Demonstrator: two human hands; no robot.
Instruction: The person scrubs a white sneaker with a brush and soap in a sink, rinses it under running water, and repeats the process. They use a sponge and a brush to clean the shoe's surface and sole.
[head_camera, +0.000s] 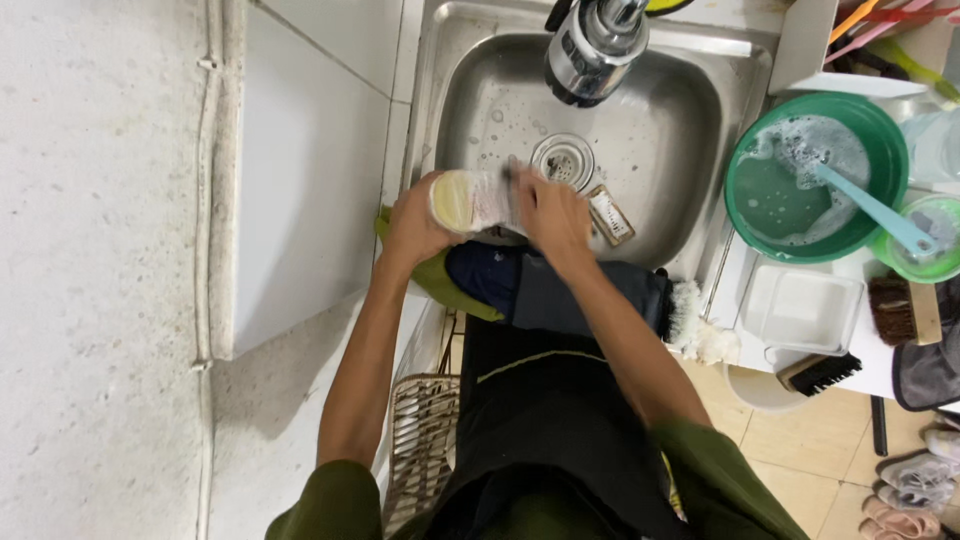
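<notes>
Shoe (470, 200) in left hand (415, 225) (sole outward), right hand (550, 215) atop.

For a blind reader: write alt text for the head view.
Seen from above, a person holds a pale shoe over a steel sink, left hand gripping its heel, right hand on its side. A green basin of soapy water and brushes sit to the right.

even soft daylight, slight motion blur, mild edge distortion
</notes>
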